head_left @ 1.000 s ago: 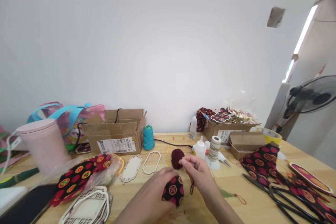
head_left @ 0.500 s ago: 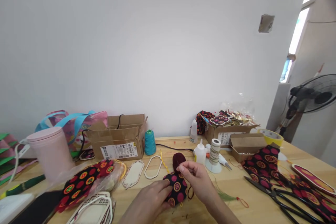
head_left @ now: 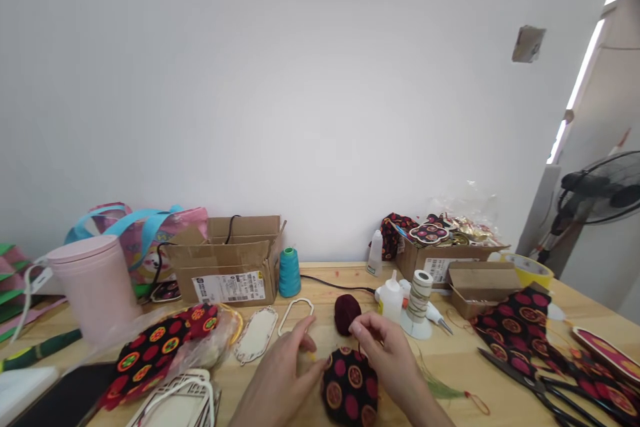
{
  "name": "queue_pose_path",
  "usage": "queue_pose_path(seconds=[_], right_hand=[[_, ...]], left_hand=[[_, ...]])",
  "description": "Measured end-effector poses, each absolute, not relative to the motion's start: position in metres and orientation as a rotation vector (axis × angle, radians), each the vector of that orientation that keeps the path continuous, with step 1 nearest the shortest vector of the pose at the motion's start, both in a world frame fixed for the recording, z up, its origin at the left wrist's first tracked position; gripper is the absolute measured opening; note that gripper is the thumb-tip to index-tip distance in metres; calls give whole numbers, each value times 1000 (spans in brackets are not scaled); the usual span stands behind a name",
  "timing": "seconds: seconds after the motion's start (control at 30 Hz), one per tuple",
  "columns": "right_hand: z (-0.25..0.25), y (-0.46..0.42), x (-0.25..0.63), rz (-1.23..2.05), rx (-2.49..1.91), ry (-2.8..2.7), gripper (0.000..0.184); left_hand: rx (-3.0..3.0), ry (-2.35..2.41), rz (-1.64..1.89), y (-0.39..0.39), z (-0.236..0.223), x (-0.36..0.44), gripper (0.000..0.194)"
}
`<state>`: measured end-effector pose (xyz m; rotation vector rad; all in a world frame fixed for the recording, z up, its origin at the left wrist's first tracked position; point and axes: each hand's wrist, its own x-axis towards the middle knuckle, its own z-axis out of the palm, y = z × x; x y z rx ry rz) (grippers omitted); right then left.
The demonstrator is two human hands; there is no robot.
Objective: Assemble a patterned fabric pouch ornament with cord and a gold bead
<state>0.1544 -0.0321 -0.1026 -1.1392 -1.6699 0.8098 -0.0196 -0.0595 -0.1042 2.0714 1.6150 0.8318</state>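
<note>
A round piece covered in black fabric with red and pink circles (head_left: pixel 349 388) lies on the table between my hands. My right hand (head_left: pixel 389 355) is closed in a pinch on a dark maroon yarn strand just above the piece's upper right edge. Behind those fingertips sits a maroon ball of yarn (head_left: pixel 347 315). My left hand (head_left: pixel 286 373) is open at the piece's left side, thumb apart from the curved fingers and its tip near the fabric edge. A bit of yellow cord (head_left: pixel 313 355) shows in that gap; the rest of it is hidden.
White frames (head_left: pixel 257 335) and a teal thread cone (head_left: pixel 289 272) stand beyond my left hand. A glue bottle (head_left: pixel 391 299) and a cord spool (head_left: pixel 420 297) are behind my right hand. Black scissors (head_left: pixel 537 387) lie at right, near a green tassel (head_left: pixel 443 389). Cardboard boxes (head_left: pixel 227 280) line the wall.
My left hand has let go of the fabric piece and moved left, its fingers now spread. The piece has turned and sits nearer to me. My right hand keeps its pinch.
</note>
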Motion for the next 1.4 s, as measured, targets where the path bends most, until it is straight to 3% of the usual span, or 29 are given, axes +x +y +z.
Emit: queue_pose_path(seconds=[0.1,0.23,0.3,0.5,0.77,0.93,1.4], right_hand=[[-100,-32,154,776,-1133,-1654,24],[-98,-31,153,852,-1114,-1494,26],[-94,-30,155,895,-1062,-1351,28],[-84,-31,163,909,-964,-1177,26],[-80,-41,157,836,-999,-1488,22],[-83,-45,155,618,-996,-1761,18],[-84,-47,157,501,-971,-1843,18]], left_hand=[[2117,1636,777,-63,-103,-21,57],[2241,1529,595,-64,-97,-6,86],[2293,1374,534,-61,-94,1,91],[2250,1145,660,-57,-93,-1,81],[1435,869,1235,-48,-97,-27,76],[1331,745,1225,-48,-96,-27,71],[1329,707,1180,-50,-95,-23,71]])
